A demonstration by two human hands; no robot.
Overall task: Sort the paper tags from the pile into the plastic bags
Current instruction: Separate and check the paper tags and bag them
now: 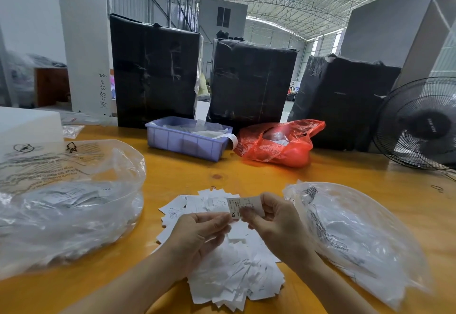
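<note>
A pile of white paper tags (229,264) lies on the orange table in front of me. Above it both hands hold one small tag marked XS (240,206). My left hand (199,232) pinches its lower left corner. My right hand (276,220) grips its right side with curled fingers. A large clear plastic bag (64,205) with tags inside lies at the left. A second clear plastic bag (357,234) holding tags lies at the right.
A purple plastic bin (187,141) and a red plastic bag (278,143) sit behind the pile. Three black wrapped boxes (251,82) stand along the table's back. A black fan (419,123) is at the far right, a white box (27,126) at the far left.
</note>
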